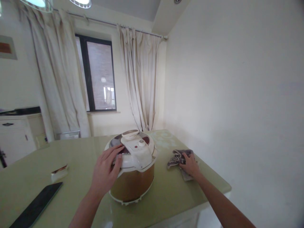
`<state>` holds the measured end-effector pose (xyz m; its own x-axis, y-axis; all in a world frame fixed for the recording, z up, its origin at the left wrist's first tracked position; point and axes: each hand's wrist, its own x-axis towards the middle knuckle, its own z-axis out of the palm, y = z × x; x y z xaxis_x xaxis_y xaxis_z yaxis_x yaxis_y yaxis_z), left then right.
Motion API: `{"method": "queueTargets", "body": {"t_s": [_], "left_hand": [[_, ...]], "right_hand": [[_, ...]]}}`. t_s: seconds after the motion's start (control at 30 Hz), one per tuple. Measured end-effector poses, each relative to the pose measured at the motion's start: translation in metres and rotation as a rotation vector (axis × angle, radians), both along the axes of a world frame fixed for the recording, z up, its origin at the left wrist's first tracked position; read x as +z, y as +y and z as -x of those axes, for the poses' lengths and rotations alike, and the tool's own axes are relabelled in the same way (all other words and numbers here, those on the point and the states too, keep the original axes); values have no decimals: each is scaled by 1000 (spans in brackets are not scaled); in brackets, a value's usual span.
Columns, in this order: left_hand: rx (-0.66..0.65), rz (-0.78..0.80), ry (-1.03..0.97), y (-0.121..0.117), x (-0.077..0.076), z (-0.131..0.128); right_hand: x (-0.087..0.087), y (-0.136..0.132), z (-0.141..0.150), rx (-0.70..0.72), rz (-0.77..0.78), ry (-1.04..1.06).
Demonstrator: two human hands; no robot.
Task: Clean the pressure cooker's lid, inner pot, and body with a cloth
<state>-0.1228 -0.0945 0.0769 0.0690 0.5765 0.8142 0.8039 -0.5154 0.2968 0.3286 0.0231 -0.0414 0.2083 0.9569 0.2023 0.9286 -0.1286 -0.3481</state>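
Note:
A round electric pressure cooker (pixel 133 186) with a brown body and a white lid (pixel 140 155) stands upright on the green tabletop. On the left side of this lid lies my left hand (pixel 108 166), its fingers stretched over the top and the thumb apart near the rim. To the right of the cooker, my right hand (pixel 190 165) is closed on a bunched dark patterned cloth (pixel 177 157), pressed against the tabletop. Part of the cloth is hidden under the fingers.
A dark flat slab (pixel 36 205) and a small pack (pixel 59 173) lie on the table (pixel 80 158) at the left. The wall (pixel 237 95) runs close along the table's right side. Behind are a white cabinet (pixel 14 136), curtains (pixel 142 76) and a window (pixel 101 72).

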Motion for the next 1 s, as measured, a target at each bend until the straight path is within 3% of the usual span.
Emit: {"method": "queueTargets", "body": {"t_s": [0.17, 0.3, 0.37, 0.47, 0.57, 0.63, 0.73, 0.83, 0.9, 1.0], "left_hand": [[41, -32, 5, -1, -5, -1], [37, -53, 60, -1, -11, 1], [36, -78, 100, -1, -15, 2], [23, -122, 122, -4, -18, 3], [14, -153, 126, -5, -20, 1], [17, -158, 140, -5, -21, 2], [12, -193, 171, -2, -26, 5], [11, -220, 191, -1, -30, 9], [19, -219, 190, -2, -30, 8], [32, -237, 168, -4, -27, 3]], "right_hand": [[17, 1, 6, 58, -40, 242], [49, -16, 12, 138, -173, 529], [78, -34, 23, 173, -367, 778], [136, -69, 52, 351, -557, 860], [189, -95, 98, 596, -559, 654], [211, -98, 136, 788, -525, 384], [219, -81, 195, 957, -458, 77], [213, -57, 234, 889, -488, 2], [209, -43, 241, 857, -529, 46], [204, -20, 228, 888, -548, 243]]}}
